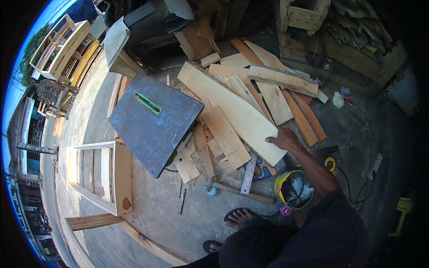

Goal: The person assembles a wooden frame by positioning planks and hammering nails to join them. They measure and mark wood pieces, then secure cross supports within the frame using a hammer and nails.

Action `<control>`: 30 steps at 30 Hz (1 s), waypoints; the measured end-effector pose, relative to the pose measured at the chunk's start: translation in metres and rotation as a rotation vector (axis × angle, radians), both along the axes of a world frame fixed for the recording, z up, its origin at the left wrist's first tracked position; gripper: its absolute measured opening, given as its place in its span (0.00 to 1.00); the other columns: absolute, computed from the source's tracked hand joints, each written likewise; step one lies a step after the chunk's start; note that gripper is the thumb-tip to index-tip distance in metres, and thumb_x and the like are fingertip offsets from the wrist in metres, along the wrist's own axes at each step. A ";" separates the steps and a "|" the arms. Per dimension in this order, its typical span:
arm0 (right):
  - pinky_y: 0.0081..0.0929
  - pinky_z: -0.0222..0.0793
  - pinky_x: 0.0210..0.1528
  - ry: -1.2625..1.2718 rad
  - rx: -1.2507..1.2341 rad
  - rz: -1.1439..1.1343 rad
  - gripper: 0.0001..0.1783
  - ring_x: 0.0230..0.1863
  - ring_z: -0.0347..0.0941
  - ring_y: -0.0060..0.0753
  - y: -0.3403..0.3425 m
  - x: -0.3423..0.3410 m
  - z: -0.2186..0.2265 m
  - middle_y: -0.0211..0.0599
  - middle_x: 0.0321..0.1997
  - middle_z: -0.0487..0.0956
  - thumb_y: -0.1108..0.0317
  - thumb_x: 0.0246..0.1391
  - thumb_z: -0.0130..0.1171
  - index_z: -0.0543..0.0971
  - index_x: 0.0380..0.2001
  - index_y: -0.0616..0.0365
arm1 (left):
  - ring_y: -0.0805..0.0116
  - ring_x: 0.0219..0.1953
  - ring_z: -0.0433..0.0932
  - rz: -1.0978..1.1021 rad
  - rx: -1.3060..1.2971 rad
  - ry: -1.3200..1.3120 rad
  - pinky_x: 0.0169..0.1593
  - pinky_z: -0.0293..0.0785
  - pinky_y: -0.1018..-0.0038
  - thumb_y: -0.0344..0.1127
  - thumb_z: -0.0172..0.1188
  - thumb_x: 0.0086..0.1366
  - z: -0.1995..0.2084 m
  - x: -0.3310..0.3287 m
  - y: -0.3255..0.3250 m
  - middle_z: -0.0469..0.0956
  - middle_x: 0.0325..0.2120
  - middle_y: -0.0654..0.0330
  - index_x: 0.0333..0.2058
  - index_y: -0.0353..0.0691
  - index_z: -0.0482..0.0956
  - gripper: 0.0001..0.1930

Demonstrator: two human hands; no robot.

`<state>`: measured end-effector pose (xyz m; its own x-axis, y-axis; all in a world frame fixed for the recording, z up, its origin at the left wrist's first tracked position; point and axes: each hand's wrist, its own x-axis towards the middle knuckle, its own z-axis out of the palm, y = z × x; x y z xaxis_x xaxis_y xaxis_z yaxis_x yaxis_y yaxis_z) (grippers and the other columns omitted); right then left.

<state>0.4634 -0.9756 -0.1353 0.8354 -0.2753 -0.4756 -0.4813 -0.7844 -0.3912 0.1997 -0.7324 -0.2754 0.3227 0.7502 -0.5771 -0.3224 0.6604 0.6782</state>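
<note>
My right hand (286, 139) grips the near end of a long pale wooden board (230, 111), with the thumb on its upper face. The board slants up and left across a heap of loose planks, and its far end lies near the top of the heap. Shorter offcuts (225, 136) stick out beside and beneath it. To the left stands a table saw (156, 120) with a dark metal top and a green-edged slot; no blade is visible above it. My left hand does not show.
A claw hammer (243, 192), a steel ruler (248, 174), a blue-handled saw (264, 170) and a yellow-rimmed bucket (293, 190) lie near my feet. A tape measure (330, 164) sits right of the bucket. Wooden frames (123, 178) stand at the left. A cable (353, 196) crosses the floor at right.
</note>
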 end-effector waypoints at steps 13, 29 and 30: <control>0.51 0.75 0.47 -0.733 -0.621 0.002 0.20 0.46 0.82 0.51 -0.075 -0.048 0.130 0.45 0.42 0.83 0.56 0.55 0.71 0.84 0.49 0.52 | 0.59 0.65 0.67 -0.157 -0.206 -0.159 0.69 0.60 0.49 0.66 0.47 0.75 -0.028 -0.022 0.022 0.67 0.68 0.71 0.72 0.66 0.60 0.32; 0.53 0.64 0.68 0.130 -0.096 -0.366 0.49 0.65 0.72 0.67 -0.121 -0.051 -0.030 0.64 0.62 0.78 0.28 0.70 0.30 0.82 0.58 0.63 | 0.47 0.63 0.69 -0.687 -0.109 0.258 0.67 0.65 0.45 0.62 0.53 0.74 0.171 0.014 0.101 0.69 0.64 0.47 0.70 0.52 0.67 0.33; 0.54 0.64 0.68 0.089 -0.101 -0.401 0.49 0.66 0.72 0.67 -0.116 -0.049 -0.032 0.64 0.62 0.78 0.28 0.70 0.30 0.81 0.58 0.62 | 0.45 0.64 0.67 -0.921 0.659 0.621 0.67 0.64 0.43 0.62 0.54 0.74 0.226 -0.008 0.181 0.67 0.64 0.45 0.70 0.51 0.66 0.34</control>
<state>0.4143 -1.0919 -0.1670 0.6101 -0.6188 -0.4949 -0.7842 -0.5607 -0.2657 0.1912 -0.5513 -0.0495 0.6827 0.5952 -0.4239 0.5551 -0.0453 0.8306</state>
